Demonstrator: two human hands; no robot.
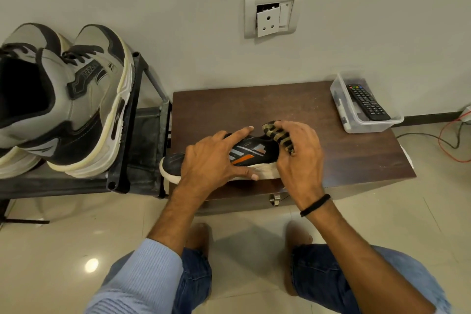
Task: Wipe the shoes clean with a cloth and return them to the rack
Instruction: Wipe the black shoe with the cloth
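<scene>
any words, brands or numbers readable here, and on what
Nothing reads clearly.
Grey sneaker: raised lettering on its side patch, too blurred to read.
Remote: button labels too small to read.
Black shoe: stripes only, no words visible.

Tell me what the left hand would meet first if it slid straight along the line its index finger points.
Most likely the striped cloth bunched in the right hand, just beyond the left hand atop the black shoe; depth unclear.
</scene>
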